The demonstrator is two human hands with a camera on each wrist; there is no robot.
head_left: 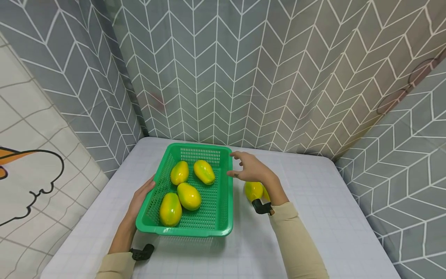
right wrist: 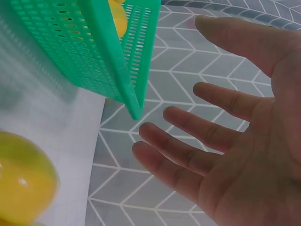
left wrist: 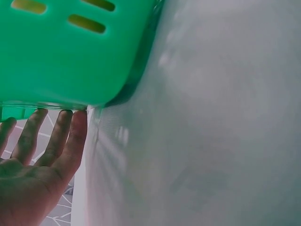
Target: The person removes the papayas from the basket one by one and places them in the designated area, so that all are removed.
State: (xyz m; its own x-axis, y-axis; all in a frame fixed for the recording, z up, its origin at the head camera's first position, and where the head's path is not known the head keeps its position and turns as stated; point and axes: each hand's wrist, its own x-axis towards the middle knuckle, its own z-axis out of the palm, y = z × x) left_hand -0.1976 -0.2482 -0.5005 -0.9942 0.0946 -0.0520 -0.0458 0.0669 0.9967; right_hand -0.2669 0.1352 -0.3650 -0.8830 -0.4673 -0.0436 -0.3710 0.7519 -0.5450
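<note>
A green perforated plastic basket [head_left: 210, 211] sits on the white table, holding several shiny yellow-green papayas [head_left: 189, 197]. Along its left side my left hand [head_left: 139, 198] touches the rim with extended fingers; the left wrist view shows those fingertips [left wrist: 80, 117] against the green wall [left wrist: 61, 61]. By the right rim hovers my right hand [head_left: 251, 167], fingers spread and holding nothing. In the right wrist view a gap separates this hand [right wrist: 235, 141] from the basket rim [right wrist: 110, 56]. Below my right wrist lies another papaya [head_left: 253, 190], with a further yellow one partly hidden behind the wrist.
The white tabletop [head_left: 313, 217] extends to both sides of the basket. Grey chevron-patterned curtains [head_left: 223, 77] hang behind and at the right. At the left is a pale curtain [head_left: 35, 116] with a cartoon drawing. A black wrist device [head_left: 142, 252] is on each arm.
</note>
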